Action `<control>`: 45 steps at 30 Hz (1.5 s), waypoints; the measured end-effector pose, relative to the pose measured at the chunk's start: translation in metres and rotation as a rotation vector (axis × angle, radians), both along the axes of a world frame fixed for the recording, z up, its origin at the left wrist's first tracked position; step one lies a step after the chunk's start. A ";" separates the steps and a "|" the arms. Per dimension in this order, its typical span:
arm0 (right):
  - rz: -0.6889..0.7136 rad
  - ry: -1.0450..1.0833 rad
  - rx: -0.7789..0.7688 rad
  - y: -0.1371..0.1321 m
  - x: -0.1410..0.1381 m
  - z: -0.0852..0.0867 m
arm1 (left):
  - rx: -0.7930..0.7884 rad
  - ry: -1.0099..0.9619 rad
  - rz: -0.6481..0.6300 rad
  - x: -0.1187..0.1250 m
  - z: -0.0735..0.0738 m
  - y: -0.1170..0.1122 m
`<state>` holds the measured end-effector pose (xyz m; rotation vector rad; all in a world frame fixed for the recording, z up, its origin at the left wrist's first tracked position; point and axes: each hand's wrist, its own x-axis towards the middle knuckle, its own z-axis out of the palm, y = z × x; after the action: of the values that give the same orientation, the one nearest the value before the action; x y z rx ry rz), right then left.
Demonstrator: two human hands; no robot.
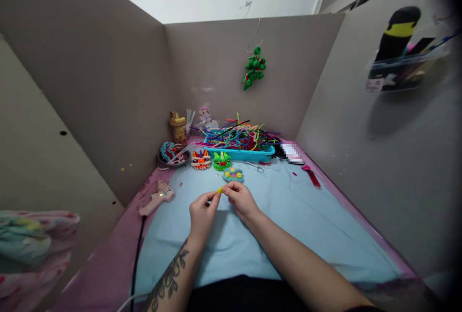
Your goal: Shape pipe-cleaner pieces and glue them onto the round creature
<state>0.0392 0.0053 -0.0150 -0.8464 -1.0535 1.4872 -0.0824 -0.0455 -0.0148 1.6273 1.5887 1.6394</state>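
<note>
- A yellow piece (219, 190) is being pinched between the fingertips of both hands, in front of the tray (249, 155) and just above the mat (296, 216).
- Its left end is being gripped by the left hand (201, 213), with thumb and forefinger closed on it.
- Its right end is being gripped by the right hand (241, 200), with the fingers curled shut around it.
- A blue figure (233, 175) is being seen between the hands and the tray, just beyond the right hand.
- A green figure (221, 161) and an orange figure (201, 159) are being seen side by side at the tray's front left corner.
- The tray is being filled by a tangle of pipe cleaners (240, 136).
- Scissors (254, 165) are being seen just in front of the tray.
- A bowl (173, 156) is being seen left of the tray, beyond the orange figure.
- A glue gun (157, 199) is being seen well to the tray's front left, at the mat's edge.
- A red tool (312, 176) is being seen to the tray's front right.
- A green ornament (255, 68) is being hung on the wall above the tray.
</note>
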 end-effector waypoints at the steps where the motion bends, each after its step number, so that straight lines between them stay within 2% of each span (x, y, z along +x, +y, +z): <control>1: -0.004 -0.007 0.008 0.000 0.000 0.000 | 0.006 0.006 0.003 0.000 0.000 0.000; 20: -0.022 -0.072 0.123 -0.005 0.001 0.009 | -0.012 0.040 -0.016 -0.002 -0.001 0.000; 35: -0.031 0.028 -0.040 -0.003 0.001 0.006 | -0.059 -0.041 0.015 -0.003 -0.006 0.007; 41: -0.114 0.048 -0.043 0.001 0.004 0.007 | -0.030 0.004 -0.009 -0.004 -0.004 0.005; 45: -0.281 0.032 0.013 0.018 0.026 0.015 | -0.014 0.065 -0.045 -0.006 -0.002 0.002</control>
<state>0.0649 0.0232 -0.0004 -0.9183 -0.8796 1.2520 -0.0883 -0.0431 -0.0172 1.7132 1.5784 1.5645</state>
